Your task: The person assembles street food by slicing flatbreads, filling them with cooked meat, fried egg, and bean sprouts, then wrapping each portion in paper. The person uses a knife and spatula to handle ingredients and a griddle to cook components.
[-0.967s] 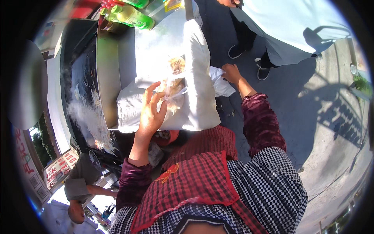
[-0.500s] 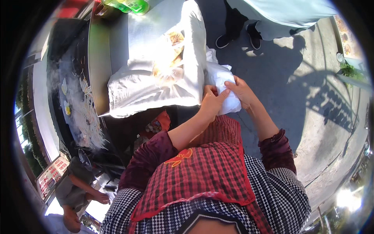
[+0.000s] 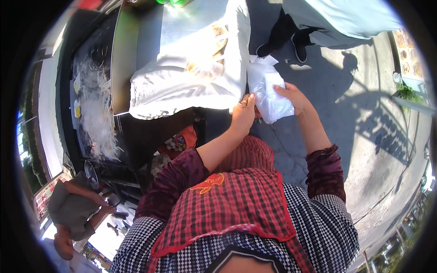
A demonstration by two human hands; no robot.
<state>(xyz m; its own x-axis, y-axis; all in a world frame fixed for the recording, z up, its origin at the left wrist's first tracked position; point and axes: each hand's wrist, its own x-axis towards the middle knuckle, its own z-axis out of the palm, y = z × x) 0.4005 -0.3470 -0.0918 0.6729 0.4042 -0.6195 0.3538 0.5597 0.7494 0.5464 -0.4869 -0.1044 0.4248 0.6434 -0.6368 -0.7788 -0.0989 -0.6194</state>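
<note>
We stand outdoors on sunlit grey pavement (image 3: 364, 150), next to a street food stall whose metal counter (image 3: 182, 27) lies ahead of both hands. Our left hand (image 3: 243, 113) is raised with the forearm bare, the dark red sleeve pushed up to the elbow; its fingers are closed and pinch the near left edge of a white plastic bag (image 3: 269, 93). Our right hand (image 3: 295, 98) comes from the right side, its fingers spread only a little and curled on the right side of the same bag, so both hands hold it between them in the air, just over the pavement and just right of the counter edge.

The bag is thin, half transparent and wrinkled, with a paler flat shape inside it; we cannot tell what this is. Its open top points away from us.

To the left of the left hand a white cloth (image 3: 182, 77) covers the counter, and on it lies some flat golden food (image 3: 211, 54) under clear plastic. Further left is a dark griddle (image 3: 91, 104) with pale strips of food. Beyond the hands stands another person in a light blue garment (image 3: 346, 22) and dark shoes. Far to the lower left, well apart from our hands, a rectangular red and white sign (image 3: 45, 195) stands near another person.
</note>
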